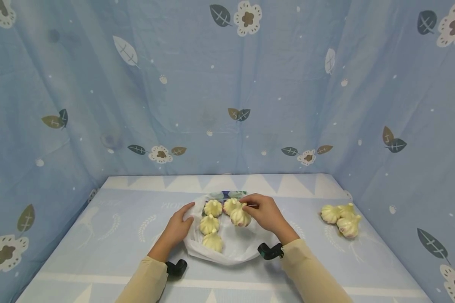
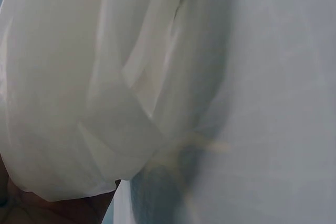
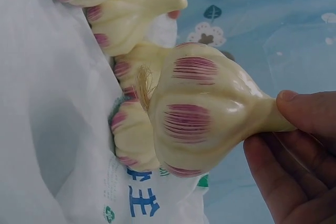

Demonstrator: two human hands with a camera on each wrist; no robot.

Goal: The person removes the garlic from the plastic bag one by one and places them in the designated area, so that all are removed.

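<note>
My right hand (image 1: 263,212) pinches a garlic bulb (image 3: 194,111) by its stem, between thumb and fingertips. The bulb has purple streaks and a tuft of roots, and hangs over a white plastic bag (image 1: 231,254). Several other garlic bulbs (image 1: 209,225) lie on the bag, most of them in a column along its left side. My left hand (image 1: 177,227) is at the bag's left edge, thumb and index finger spread apart and touching it. In the left wrist view, the white plastic (image 2: 68,93) hides most of that hand.
Three more garlic bulbs (image 1: 349,226) sit in a cluster at the right side of the table. A pale blue patterned cloth (image 1: 129,252) covers the tabletop. Blue curtains (image 1: 227,84) with flowers and leaves close off the back and both sides.
</note>
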